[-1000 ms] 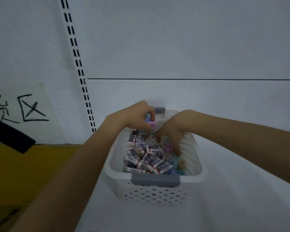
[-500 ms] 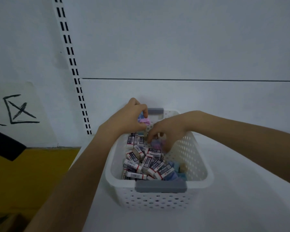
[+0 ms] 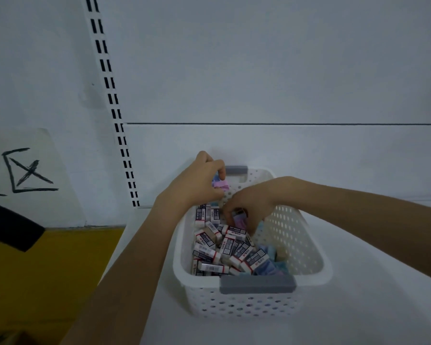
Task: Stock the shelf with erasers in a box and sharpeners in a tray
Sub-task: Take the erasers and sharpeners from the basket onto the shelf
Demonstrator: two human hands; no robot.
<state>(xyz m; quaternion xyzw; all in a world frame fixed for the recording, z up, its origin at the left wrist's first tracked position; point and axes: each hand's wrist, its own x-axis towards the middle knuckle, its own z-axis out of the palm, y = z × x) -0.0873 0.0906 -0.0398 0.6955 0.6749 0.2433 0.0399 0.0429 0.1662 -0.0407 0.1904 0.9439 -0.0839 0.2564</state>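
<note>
progress: early, by my read; erasers (image 3: pixel 224 247) and pastel pieces (image 3: pixel 269 265) lie mixed in one basket (image 3: pixel 316 247) on the white shelf (image 3: pixel 358 307); no separate box or tray shows, so you have nearly all the sorting and placing left
your left hand (image 3: pixel 197 180): hovers over the basket's far left corner; fingers curled round a small clutch of pink and lilac pieces (image 3: pixel 220 184)
your right hand (image 3: pixel 249 202): dips into the pile just beside it; fingertips pinch a purple piece (image 3: pixel 239 216) just above the erasers
erasers: small rectangular blocks; pale rubber in dark printed sleeves with a red stripe; heaped at all angles, mostly on the left side
pastel pieces: blue, pink, lilac; smooth and chunky; likely the sharpeners, though too blurred to be sure; loose ones sit at the near right
basket: rigid white plastic; walls pierced with round holes; grey grip bars on near and far rims
</note>
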